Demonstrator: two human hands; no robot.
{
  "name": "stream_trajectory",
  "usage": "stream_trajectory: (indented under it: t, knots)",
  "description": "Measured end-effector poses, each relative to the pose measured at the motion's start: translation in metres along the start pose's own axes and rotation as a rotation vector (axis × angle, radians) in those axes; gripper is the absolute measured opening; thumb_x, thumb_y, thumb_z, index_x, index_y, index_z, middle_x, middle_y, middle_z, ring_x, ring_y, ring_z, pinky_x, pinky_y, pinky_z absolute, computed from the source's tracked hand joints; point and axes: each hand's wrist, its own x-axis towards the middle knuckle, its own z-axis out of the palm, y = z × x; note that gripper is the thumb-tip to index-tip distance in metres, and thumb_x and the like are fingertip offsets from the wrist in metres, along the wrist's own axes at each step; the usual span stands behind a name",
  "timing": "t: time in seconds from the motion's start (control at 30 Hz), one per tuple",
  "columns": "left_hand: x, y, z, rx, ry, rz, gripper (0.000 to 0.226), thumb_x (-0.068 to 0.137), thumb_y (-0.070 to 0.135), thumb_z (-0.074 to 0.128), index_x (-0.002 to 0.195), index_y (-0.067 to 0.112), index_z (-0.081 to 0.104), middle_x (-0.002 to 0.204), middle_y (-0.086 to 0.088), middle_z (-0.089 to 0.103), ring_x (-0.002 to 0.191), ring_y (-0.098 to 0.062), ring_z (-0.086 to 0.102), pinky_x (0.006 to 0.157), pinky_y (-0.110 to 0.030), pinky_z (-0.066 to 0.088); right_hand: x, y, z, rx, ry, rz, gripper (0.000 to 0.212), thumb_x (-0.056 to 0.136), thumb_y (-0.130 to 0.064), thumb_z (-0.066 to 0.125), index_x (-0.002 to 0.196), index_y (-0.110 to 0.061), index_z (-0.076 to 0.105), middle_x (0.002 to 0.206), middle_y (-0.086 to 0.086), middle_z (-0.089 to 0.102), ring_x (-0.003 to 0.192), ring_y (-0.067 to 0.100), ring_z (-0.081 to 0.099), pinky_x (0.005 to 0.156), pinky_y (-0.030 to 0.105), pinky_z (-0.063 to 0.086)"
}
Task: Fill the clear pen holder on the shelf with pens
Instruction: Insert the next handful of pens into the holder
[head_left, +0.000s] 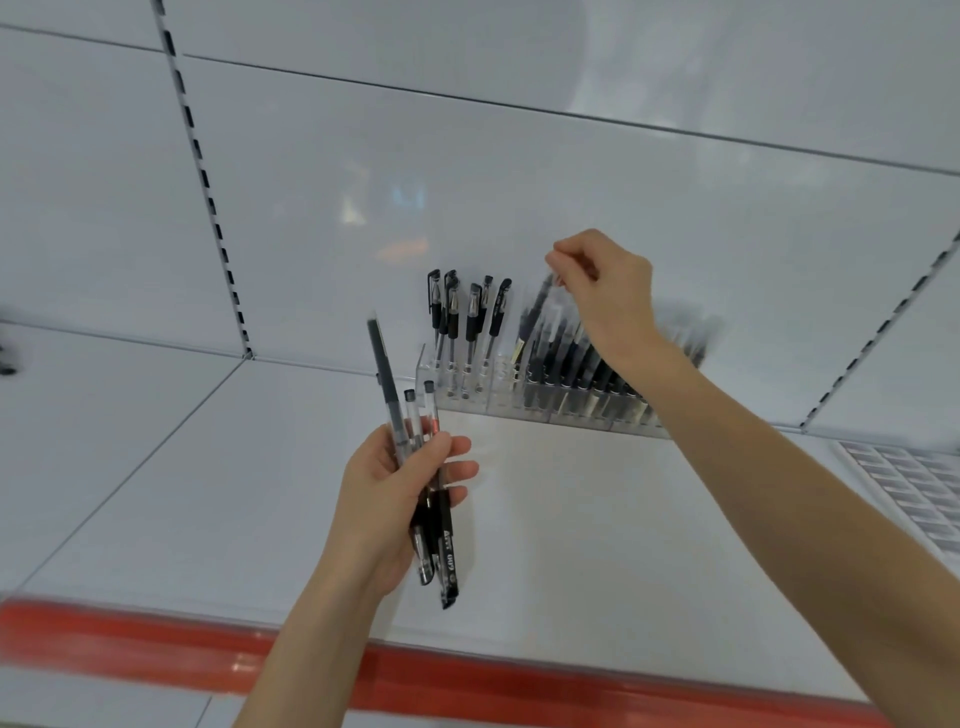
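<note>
White shelf (571, 545), red front strip (156, 639): clear pen holder (467, 402) at back edge; L hand (389, 499) grips pens (447, 545), R hand (608, 291) pinches a blurred pen (537, 304) over it.

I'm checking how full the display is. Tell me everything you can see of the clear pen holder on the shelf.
The clear pen holder is a long, low clear-plastic block with rows of holes. It stands on the shelf against the back panel. Its left part holds a few capped black pens upright beside empty holes; its right part is packed with pens, blurred. The right hand pinches a blurred pen above the middle; the forearm hides its right end.
</note>
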Motion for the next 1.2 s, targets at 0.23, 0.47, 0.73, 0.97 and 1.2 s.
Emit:
stream_trajectory:
  t: [0.23, 0.47, 0.73, 0.97, 1.2]
  knots:
    - [0.002, 0.000, -0.001, -0.027, 0.043, -0.010, 0.009, 0.085, 0.005, 0.059, 0.094, 0.007, 0.059, 0.076, -0.007, 0.062, 0.055, -0.010, 0.065, 0.055, -0.022, 0.057, 0.005, 0.008, -0.002, -0.106, -0.069, -0.071, 0.016, 0.090, -0.011, 0.055, 0.092, 0.002, 0.063, 0.079, 0.016, 0.065, 0.075, 0.030, 0.061, 0.075, 0.038, 0.052]
    - [0.006, -0.002, 0.001, -0.054, 0.048, -0.016, 0.007, 0.086, 0.004, 0.059, 0.092, 0.007, 0.061, 0.071, -0.004, 0.061, 0.057, -0.009, 0.064, 0.056, -0.022, 0.056, 0.013, 0.007, -0.003, -0.209, -0.186, -0.067, 0.017, 0.089, -0.016, 0.057, 0.091, 0.000, 0.065, 0.082, 0.012, 0.068, 0.079, 0.026, 0.063, 0.079, 0.034, 0.051]
    - [0.008, -0.002, 0.006, -0.080, 0.050, 0.016, 0.004, 0.085, 0.005, 0.058, 0.088, 0.007, 0.060, 0.067, -0.002, 0.069, 0.061, -0.010, 0.069, 0.054, -0.021, 0.056, 0.029, 0.000, 0.000, -0.314, -0.299, -0.043, 0.017, 0.090, -0.015, 0.055, 0.092, -0.001, 0.063, 0.089, 0.012, 0.068, 0.084, 0.024, 0.063, 0.083, 0.034, 0.049]
    - [0.008, -0.003, 0.006, -0.087, 0.051, 0.008, 0.004, 0.084, 0.005, 0.058, 0.087, 0.008, 0.060, 0.066, -0.001, 0.070, 0.062, -0.011, 0.070, 0.054, -0.022, 0.056, 0.034, -0.003, -0.001, -0.308, -0.391, -0.065, 0.012, 0.087, -0.014, 0.058, 0.089, -0.003, 0.064, 0.088, 0.010, 0.066, 0.080, 0.020, 0.060, 0.079, 0.028, 0.046]
    - [0.007, -0.002, 0.007, -0.086, 0.061, 0.010, 0.005, 0.086, 0.004, 0.058, 0.089, 0.007, 0.060, 0.073, -0.006, 0.068, 0.062, -0.011, 0.070, 0.055, -0.022, 0.056, 0.036, 0.000, -0.007, -0.325, -0.349, -0.024, 0.014, 0.088, -0.012, 0.056, 0.090, -0.001, 0.064, 0.079, 0.008, 0.065, 0.071, 0.018, 0.064, 0.071, 0.026, 0.049]
